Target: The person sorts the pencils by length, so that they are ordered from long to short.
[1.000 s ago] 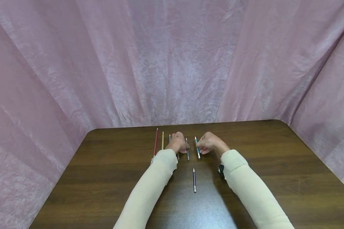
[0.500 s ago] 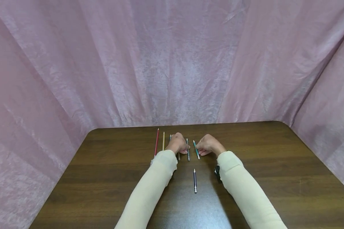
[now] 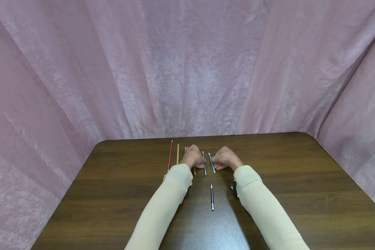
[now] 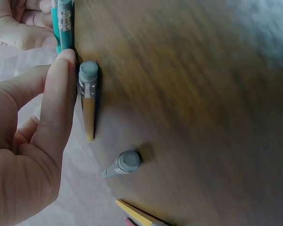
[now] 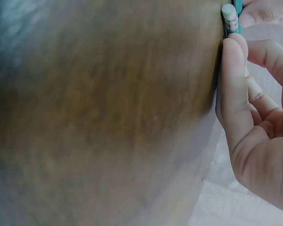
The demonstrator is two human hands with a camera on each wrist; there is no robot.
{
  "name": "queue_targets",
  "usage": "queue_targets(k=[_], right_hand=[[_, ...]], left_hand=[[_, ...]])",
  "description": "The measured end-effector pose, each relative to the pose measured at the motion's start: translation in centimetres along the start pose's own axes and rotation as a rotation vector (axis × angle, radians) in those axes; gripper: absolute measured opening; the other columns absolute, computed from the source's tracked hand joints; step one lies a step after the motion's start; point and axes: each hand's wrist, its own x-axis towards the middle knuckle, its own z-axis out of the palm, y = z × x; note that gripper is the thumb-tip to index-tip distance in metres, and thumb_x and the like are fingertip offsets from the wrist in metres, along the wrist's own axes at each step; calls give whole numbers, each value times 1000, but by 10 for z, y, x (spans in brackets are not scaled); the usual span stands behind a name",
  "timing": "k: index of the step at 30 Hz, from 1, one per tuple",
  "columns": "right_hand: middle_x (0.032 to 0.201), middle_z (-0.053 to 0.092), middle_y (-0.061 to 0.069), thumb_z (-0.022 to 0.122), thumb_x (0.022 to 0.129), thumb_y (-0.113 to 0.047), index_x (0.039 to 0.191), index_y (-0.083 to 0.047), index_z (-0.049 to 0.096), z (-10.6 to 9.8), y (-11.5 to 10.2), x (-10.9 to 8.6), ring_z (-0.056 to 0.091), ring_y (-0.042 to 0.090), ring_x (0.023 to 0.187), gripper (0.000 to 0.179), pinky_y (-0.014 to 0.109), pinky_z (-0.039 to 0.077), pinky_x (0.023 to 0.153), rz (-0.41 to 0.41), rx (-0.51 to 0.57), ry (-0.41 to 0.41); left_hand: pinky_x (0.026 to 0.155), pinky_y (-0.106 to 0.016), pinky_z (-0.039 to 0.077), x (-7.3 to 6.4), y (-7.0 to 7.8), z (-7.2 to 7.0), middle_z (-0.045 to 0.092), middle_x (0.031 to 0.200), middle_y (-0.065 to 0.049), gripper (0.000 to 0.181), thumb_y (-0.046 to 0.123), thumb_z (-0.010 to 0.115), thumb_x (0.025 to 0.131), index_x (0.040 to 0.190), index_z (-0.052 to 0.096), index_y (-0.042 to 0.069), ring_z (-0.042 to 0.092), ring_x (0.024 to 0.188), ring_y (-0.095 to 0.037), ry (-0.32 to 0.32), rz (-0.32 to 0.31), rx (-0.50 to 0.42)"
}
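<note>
My left hand [image 3: 193,157] pinches a teal pencil [image 3: 204,169] between thumb and fingertips, at the middle of a row of pencils. Just right of it, a second teal pencil [image 3: 213,168] leans slightly, its point to the left, in the fingers of my right hand [image 3: 225,158]. Both have eraser ends facing me. Up close in the left wrist view, the two teal pencils nearly meet side by side. Beside the left fingers lie a brown-yellow pencil [image 4: 88,110] and a pencil with a grey eraser [image 4: 128,161]. My left hand partly hides these two in the head view.
A red pencil [image 3: 170,154] and a yellow pencil [image 3: 177,153] lie at the row's left end. Nearer me, a dark pencil [image 3: 212,198] lies alone on the brown wooden table [image 3: 112,201]. Pink curtains [image 3: 187,69] hang behind the table's far edge.
My right hand has moved left with its teal pencil, narrowing the gap to the other teal pencil. That pencil has tilted, its point swinging left. My left hand stays nearly still.
</note>
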Motion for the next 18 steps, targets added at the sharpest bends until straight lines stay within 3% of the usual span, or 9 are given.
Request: queue_targets(k=[7, 18], right_hand=[[66, 66, 9, 65, 88, 2, 89, 6, 65, 2, -2, -3, 65, 12, 54, 4, 26, 60, 56, 19, -31, 29], [65, 67, 13, 64, 88, 3, 86, 9, 66, -1, 2, 6, 64, 13, 52, 7, 28, 60, 57, 9, -3, -15]], left_hand=[[42, -21, 52, -2, 1, -1, 61, 50, -7, 24, 4, 77, 87, 65, 70, -2, 57, 38, -10, 13, -29, -22], [46, -22, 55, -5, 3, -4, 62, 50, -6, 26, 6, 77, 87, 64, 68, 0, 57, 38, -9, 21, -24, 0]])
